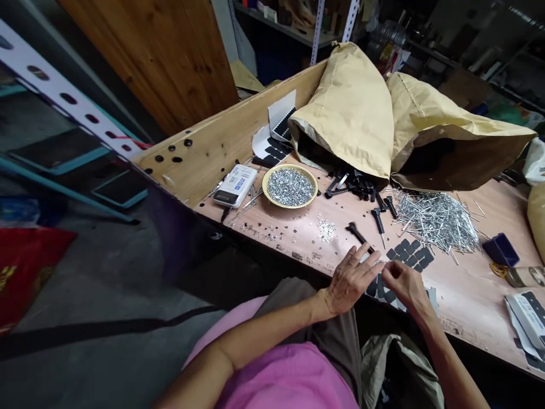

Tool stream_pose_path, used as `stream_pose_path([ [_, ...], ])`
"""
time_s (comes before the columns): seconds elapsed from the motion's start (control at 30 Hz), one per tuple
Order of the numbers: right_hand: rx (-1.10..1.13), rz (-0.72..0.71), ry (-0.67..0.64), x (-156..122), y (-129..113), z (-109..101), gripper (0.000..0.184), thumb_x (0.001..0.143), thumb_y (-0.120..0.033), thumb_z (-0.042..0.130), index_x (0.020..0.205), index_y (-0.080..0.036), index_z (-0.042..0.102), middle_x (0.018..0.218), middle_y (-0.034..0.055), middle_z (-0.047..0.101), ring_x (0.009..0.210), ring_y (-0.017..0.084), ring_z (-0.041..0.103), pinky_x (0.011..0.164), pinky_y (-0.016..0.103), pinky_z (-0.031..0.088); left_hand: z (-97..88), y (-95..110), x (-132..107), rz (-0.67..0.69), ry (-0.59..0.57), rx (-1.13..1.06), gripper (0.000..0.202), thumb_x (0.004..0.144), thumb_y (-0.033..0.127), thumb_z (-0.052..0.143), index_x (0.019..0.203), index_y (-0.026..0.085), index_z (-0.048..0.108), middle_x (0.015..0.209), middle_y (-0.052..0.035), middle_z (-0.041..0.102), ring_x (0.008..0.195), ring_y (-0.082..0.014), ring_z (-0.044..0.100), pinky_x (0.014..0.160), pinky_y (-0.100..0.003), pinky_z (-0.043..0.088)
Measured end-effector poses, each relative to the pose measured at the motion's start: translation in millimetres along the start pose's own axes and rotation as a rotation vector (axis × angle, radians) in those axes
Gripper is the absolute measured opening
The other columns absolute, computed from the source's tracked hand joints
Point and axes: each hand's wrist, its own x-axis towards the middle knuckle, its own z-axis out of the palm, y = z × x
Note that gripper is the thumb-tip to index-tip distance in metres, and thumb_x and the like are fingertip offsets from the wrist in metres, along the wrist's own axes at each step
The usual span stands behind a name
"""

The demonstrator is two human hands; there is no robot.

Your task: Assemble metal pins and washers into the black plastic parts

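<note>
My left hand (349, 279) is at the bench's front edge, its fingers around a black plastic piece with a T-shaped head (360, 235). The head points away to the upper left. Close against those fingertips, my right hand (406, 287) pinches thumb and forefinger together; what lies between them is too small to make out. Under both hands is a sheet of dark pads (385, 294), partly covered. Just beyond are loose dark rounded pads (411, 254) and another black piece with a metal rod (378, 226).
A yellow bowl (264, 190) holds small silvery bits, beside a white device (236, 184). Loose washers (326, 228) lie nearby. Metal rods (438, 221) are heaped at right, near a dark blue box (501, 250). Two paper sacks (351, 108) (455, 133) lie behind; a wooden board (238, 130) edges the bench.
</note>
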Motion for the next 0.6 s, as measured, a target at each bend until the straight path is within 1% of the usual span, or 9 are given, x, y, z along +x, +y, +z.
stream_pose_path([
  [0.07, 0.193, -0.028, -0.144, -20, -5, -6, 0.021, 0.071, -0.035, 0.048, 0.058, -0.019, 0.052, 0.048, -0.0017, 0.055, 0.045, 0.011, 0.049, 0.047, 0.022, 0.035, -11.0, -1, -1, 0.033, -0.026, -0.047, 0.022, 0.089, 0.013, 0.047, 0.102, 0.017, 0.065, 0.110, -0.0041, 0.068, 0.115, -0.0221, 0.054, 0.103, -0.040, 0.039],
  [0.13, 0.329, -0.018, -0.290, -28, -11, -10, 0.023, 0.070, -0.038, 0.051, 0.059, -0.019, 0.053, 0.045, -0.0032, 0.052, 0.042, 0.010, 0.047, 0.045, 0.022, 0.035, -19.1, -4, -7, 0.029, -0.079, -0.140, 0.021, 0.089, 0.014, 0.047, 0.095, 0.018, 0.066, 0.092, -0.0032, 0.071, 0.094, -0.0178, 0.062, 0.094, -0.036, 0.046],
  [0.2, 0.430, -0.011, -0.368, -22, -15, -9, 0.029, 0.072, -0.044, 0.053, 0.061, -0.018, 0.055, 0.047, -0.0026, 0.053, 0.043, 0.010, 0.048, 0.046, 0.022, 0.037, -23.6, -8, -14, -0.097, -0.147, -0.274, 0.020, 0.090, 0.016, 0.047, 0.091, 0.018, 0.067, 0.078, -0.0031, 0.070, 0.076, -0.0143, 0.063, 0.080, -0.029, 0.050],
  [0.23, 0.474, -0.019, -0.370, -14, -17, -6, 0.033, 0.073, -0.048, 0.053, 0.063, -0.017, 0.057, 0.050, -0.0016, 0.055, 0.044, 0.010, 0.050, 0.046, 0.023, 0.039, -24.7, -11, -18, -0.229, -0.162, -0.358, 0.020, 0.089, 0.018, 0.047, 0.088, 0.018, 0.067, 0.075, -0.0037, 0.069, 0.073, -0.0136, 0.062, 0.073, -0.026, 0.051],
  [0.3, 0.525, -0.054, -0.296, 11, -20, 5, 0.039, 0.076, -0.053, 0.051, 0.073, -0.016, 0.063, 0.058, 0.0011, 0.061, 0.047, 0.012, 0.054, 0.049, 0.024, 0.043, -25.7, -17, -23, -0.602, -0.149, -0.575, 0.018, 0.087, 0.025, 0.051, 0.082, 0.017, 0.066, 0.071, -0.0039, 0.066, 0.065, -0.0125, 0.061, 0.061, -0.023, 0.049],
  [0.37, 0.475, -0.105, -0.151, 39, -27, 23, 0.036, 0.081, -0.047, 0.049, 0.085, -0.015, 0.066, 0.070, 0.0046, 0.066, 0.053, 0.013, 0.058, 0.054, 0.026, 0.046, -27.2, -24, -25, -1.023, -0.111, -0.830, 0.019, 0.082, 0.034, 0.056, 0.080, 0.016, 0.063, 0.062, 0.0002, 0.059, 0.048, -0.0088, 0.052, 0.045, -0.019, 0.041],
  [0.43, 0.321, -0.165, -0.023, 65, -36, 44, 0.028, 0.085, -0.033, 0.048, 0.094, -0.015, 0.067, 0.084, 0.0083, 0.068, 0.064, 0.015, 0.063, 0.061, 0.027, 0.048, -31.0, -32, -25, -1.349, -0.088, -1.037, 0.028, 0.074, 0.043, 0.063, 0.081, 0.016, 0.060, 0.054, 0.0060, 0.049, 0.035, -0.0038, 0.036, 0.034, -0.017, 0.026],
  [0.5, 0.133, -0.214, 0.038, 82, -48, 62, 0.026, 0.087, -0.024, 0.046, 0.102, -0.015, 0.066, 0.096, 0.0101, 0.068, 0.078, 0.018, 0.065, 0.068, 0.027, 0.047, -36.9, -39, -24, -1.515, -0.067, -1.138, 0.037, 0.067, 0.046, 0.068, 0.084, 0.015, 0.059, 0.053, 0.0088, 0.043, 0.033, -0.0012, 0.029, 0.033, -0.015, 0.017],
  [0.6, -0.120, -0.222, 0.022, 92, -63, 79, 0.027, 0.090, -0.024, 0.045, 0.106, -0.018, 0.066, 0.103, 0.0091, 0.066, 0.087, 0.019, 0.064, 0.071, 0.026, 0.045, -46.0, -47, -21, -1.563, -0.035, -1.169, 0.044, 0.063, 0.045, 0.071, 0.094, 0.016, 0.059, 0.054, 0.0098, 0.041, 0.034, -0.0003, 0.029, 0.034, -0.014, 0.013],
])
